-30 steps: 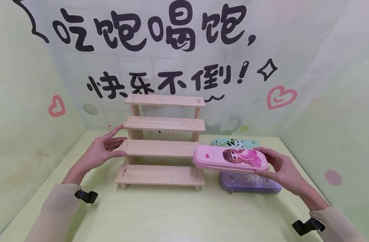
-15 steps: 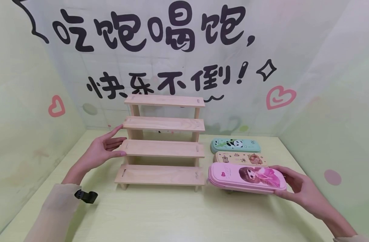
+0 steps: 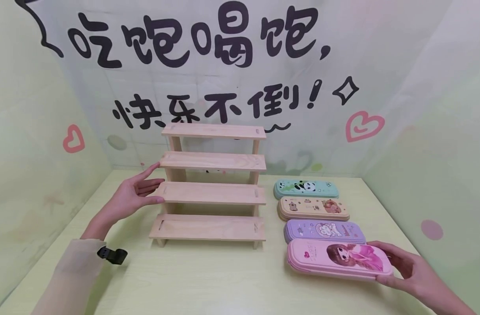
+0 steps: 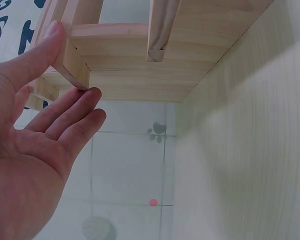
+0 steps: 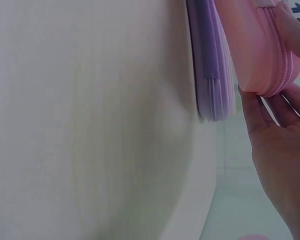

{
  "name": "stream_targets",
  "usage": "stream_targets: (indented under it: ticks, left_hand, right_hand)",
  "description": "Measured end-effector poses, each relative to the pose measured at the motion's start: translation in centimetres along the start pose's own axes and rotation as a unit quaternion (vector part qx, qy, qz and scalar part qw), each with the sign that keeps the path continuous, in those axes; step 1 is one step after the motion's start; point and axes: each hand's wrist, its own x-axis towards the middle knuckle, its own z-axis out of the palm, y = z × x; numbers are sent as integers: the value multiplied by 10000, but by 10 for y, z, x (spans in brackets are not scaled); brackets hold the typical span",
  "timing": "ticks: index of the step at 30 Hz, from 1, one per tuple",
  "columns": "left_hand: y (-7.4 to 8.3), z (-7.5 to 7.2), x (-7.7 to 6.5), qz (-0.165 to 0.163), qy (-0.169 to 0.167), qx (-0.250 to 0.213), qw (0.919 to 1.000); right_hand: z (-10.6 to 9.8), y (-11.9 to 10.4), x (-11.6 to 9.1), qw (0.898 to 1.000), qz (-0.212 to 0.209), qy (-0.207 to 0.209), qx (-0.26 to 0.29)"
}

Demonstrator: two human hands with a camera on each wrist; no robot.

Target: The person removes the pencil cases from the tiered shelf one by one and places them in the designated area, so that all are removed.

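Note:
My left hand (image 3: 127, 197) rests against the left end of a four-step wooden display stand (image 3: 214, 192). Its index fingertip touches one upper step and its thumb touches the step below; the fingers are fairly straight. Off to the right, my right hand (image 3: 411, 271) grips the right end of a pink pencil case (image 3: 322, 262) with a doll picture on its lid. The right wrist view shows the pink case (image 5: 255, 50) above the table, its zipper beside the thumb. Just behind it lies a purple pencil case (image 3: 318, 229) with a bunny print, partly covered by the pink one.
Beyond the purple case lie a cream pencil case (image 3: 310, 209) with bears and a green panda pencil case (image 3: 306, 188), in a row right of the stand. Printed cloth walls (image 3: 421, 153) enclose the pale table (image 3: 208, 280) at the back and sides.
The right hand has carried the pink pencil case forward and right, from beside the stand to in front of the purple case, uncovering the cases behind. My left hand has stayed put.

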Motion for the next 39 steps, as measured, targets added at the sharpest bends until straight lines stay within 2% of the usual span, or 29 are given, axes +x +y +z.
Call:
stream_targets:
  ticks: [5,9,14,18,23,25,29,32,39]
  left_hand:
    - [0,-1,0,40,12,14,10000]
    - [0,-1,0,41,27,41,10000]
    - [2,-1,1,8,29,28,10000]
    - [1,-1,1,32,11,12,10000]
    - [2,-1,1,27,14,33,10000]
    - [2,0,0,29,13,39,10000]
    - [2,0,0,47,4,26,10000]
    - [2,0,0,54,-9,-12,10000]
    - [2,0,-1,53,-27,-54,10000]
  right_hand:
    - [-2,10,-6,9997,109,-109,188]
    - [-3,16,-8,9992,368,-91,127]
    - [-4,24,-9,9993,361,-92,-65]
    - [-5,26,-8,9986,344,-134,-369]
    - [-5,23,-6,9911,502,-83,-1229]
    - [-6,23,-6,9875,458,-70,-1506]
    - [-6,24,-5,9852,378,-57,-1669]
    - [-5,25,-5,9849,364,-29,-1692]
    - [-6,32,-5,9874,28,11,-1581]
